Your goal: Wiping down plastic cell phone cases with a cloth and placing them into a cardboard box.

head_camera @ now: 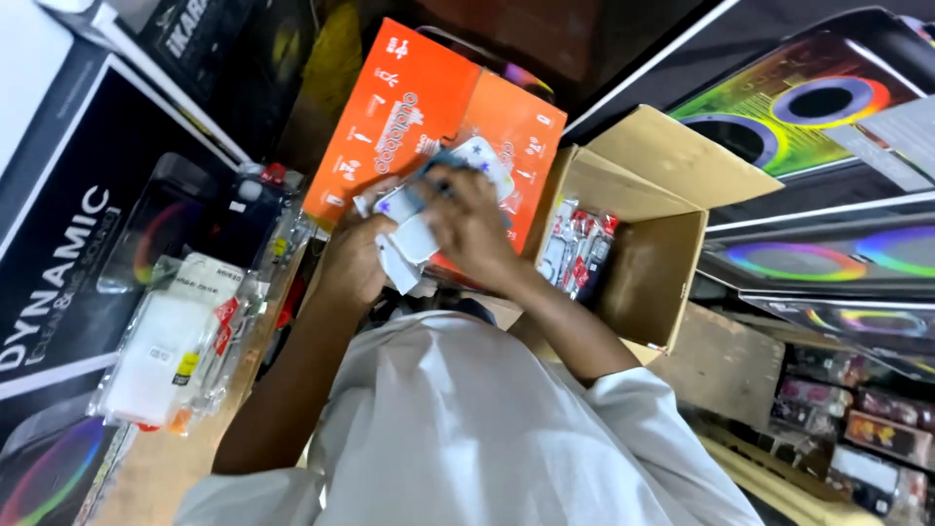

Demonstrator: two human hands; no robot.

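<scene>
Both hands are closed on a small white case [443, 200] printed with blue stars, seen from the head camera. It is pinched from above by the right hand [467, 224], whose fingers are curled over its upper edge, while the left hand [353, 261] is clamped on its lower end, where a loose white flap hangs. The case is held directly in front of an orange box [429, 127], against that box's near face. Just right of the orange box an open carton [648, 244] is seen, with packets in red and clear wrap [579, 248] stacked inside against its left wall. Left of the orange box, clear bags of white cases [180, 336] are laid on the wooden table [161, 468]. Farther left of them, a large black speaker box [58, 253] is stood. Well to the right of the orange box, beyond the carton, more speaker boxes with coloured rings [828, 117] are stacked.
</scene>
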